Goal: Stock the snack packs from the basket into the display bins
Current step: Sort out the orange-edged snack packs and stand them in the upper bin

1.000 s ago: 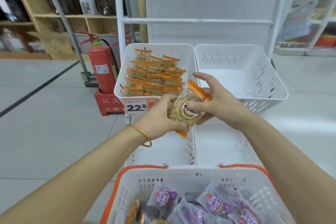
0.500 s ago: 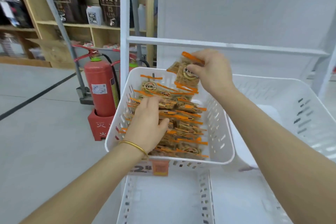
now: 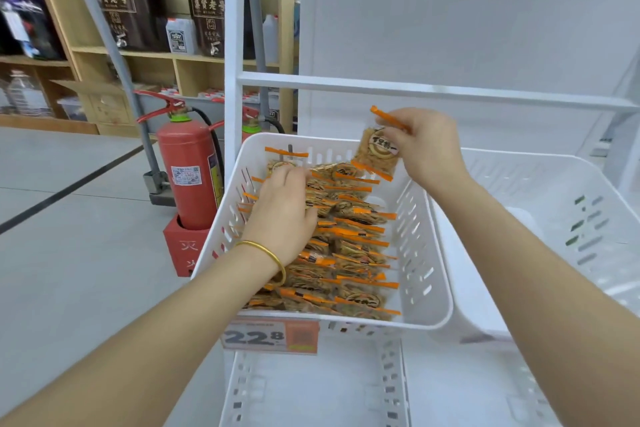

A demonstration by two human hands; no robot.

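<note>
Now, mid-placement, the right hand (image 3: 426, 149) pinches a snack pack (image 3: 377, 152) by its orange strip above the bin's (image 3: 415, 253) one o'clock corner, while the left hand (image 3: 280, 215) lies open on the stocked packs (image 3: 346, 253) toward ten o'clock; next, probably, it needs lowering in behind them.

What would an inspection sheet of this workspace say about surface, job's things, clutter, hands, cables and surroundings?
Surface: white rack carrying white bins; grey floor below.
Job's things: left bin holds rows of orange-edged snack packs; held pack hangs above its far end; right bin beside it; basket not in view.
Clutter: nothing seen.
Hands: right hand pinches the held pack's top edge; left hand rests on the snack packs.
Cables: nothing seen; the fire extinguisher has a black hose.
Surroundings: price tag under the left bin; wooden shelves with bottles.
</note>
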